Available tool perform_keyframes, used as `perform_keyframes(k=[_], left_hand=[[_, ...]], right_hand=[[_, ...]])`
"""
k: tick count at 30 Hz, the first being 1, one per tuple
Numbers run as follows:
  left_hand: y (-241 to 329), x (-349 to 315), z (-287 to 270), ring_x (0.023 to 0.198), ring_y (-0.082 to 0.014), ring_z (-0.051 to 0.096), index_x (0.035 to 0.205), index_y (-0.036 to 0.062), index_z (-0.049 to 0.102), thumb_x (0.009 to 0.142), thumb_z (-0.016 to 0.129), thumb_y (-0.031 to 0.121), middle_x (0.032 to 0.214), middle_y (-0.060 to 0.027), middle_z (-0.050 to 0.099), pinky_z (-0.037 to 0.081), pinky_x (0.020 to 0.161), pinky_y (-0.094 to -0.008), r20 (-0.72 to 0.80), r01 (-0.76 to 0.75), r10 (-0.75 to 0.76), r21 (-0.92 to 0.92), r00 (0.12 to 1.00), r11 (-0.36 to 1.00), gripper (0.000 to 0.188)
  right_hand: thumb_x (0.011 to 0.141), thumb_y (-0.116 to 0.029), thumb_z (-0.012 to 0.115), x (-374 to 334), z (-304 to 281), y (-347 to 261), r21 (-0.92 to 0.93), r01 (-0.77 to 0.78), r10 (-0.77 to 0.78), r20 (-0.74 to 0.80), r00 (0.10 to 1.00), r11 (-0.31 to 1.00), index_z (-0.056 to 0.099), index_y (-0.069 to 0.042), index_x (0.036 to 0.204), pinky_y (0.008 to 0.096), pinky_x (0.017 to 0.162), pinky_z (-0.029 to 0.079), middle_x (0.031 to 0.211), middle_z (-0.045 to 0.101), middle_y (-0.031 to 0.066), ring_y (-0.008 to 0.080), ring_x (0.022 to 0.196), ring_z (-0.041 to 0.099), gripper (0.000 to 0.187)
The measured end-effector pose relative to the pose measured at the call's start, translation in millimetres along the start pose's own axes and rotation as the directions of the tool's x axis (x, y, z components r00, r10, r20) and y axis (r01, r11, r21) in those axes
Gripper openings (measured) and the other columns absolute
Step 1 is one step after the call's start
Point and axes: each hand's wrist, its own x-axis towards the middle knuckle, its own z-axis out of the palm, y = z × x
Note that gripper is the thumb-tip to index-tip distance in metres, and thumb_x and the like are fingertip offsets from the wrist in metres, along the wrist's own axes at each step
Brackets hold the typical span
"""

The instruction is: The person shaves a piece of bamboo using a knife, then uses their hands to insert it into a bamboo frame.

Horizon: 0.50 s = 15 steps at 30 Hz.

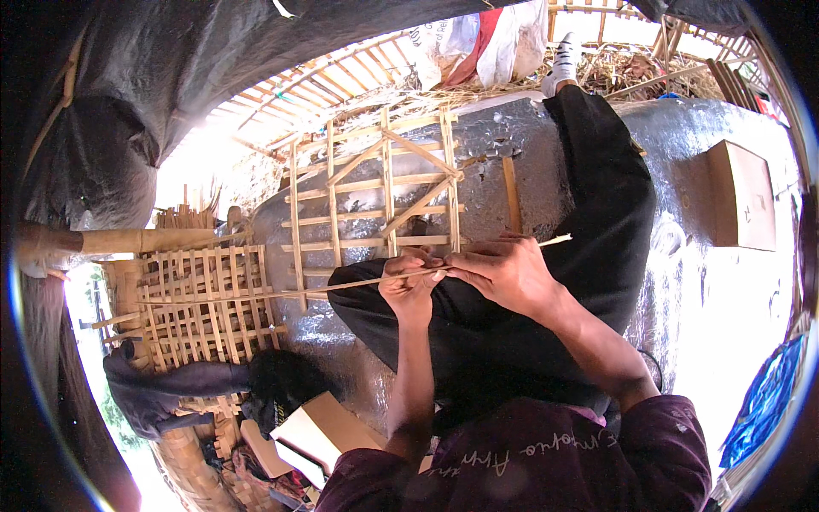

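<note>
A long, thin bamboo strip runs across my lap from the far left, and its pale frayed end sticks out past my right hand. My left hand pinches the strip near the middle with closed fingers. Right beside it, almost touching, my right hand also grips the strip, its fingertips pressed together. Just beyond my hands lies a bamboo lattice panel, made of crossed slats with diagonal braces on its right side. Whatever sits between my fingertips besides the strip is too small to make out.
A denser woven bamboo lattice stands at left under a thick bamboo pole. Cardboard boxes are at right and lower left. A shiny silver sheet covers the floor. White and red sacks hang at the back.
</note>
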Motion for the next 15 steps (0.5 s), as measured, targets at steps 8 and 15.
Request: perform_keyframes(k=[8,15], left_hand=[[66,-37,2,0.078,-0.0235,0.06,0.087,0.0073,0.057,0.073,0.081,0.007,0.085,-0.0077,0.062,0.049,0.069,-0.0324,0.25,-0.23,0.059,0.743,0.967,0.629,0.028],[47,12,12,0.081,-0.0283,0.068,0.108,0.0102,0.064,0.087,0.066,0.018,0.094,-0.009,0.068,0.054,0.065,-0.0377,0.531,-0.41,-0.377,0.839,0.759,0.357,0.022]], right_hand=[[0.075,-0.023,0.075,-14,7,33,-0.066,0.03,-0.028,0.026,0.999,0.997,0.07,-0.013,0.084,0.0335,0.06,0.052,0.073,0.067,0.0023,0.0215,0.067,0.067,0.014],[0.079,-0.027,0.071,-29,13,72,0.006,0.057,-0.057,0.224,0.973,0.998,0.072,-0.016,0.087,0.0368,0.063,0.051,0.076,0.068,0.0021,0.0233,0.073,0.067,0.013]])
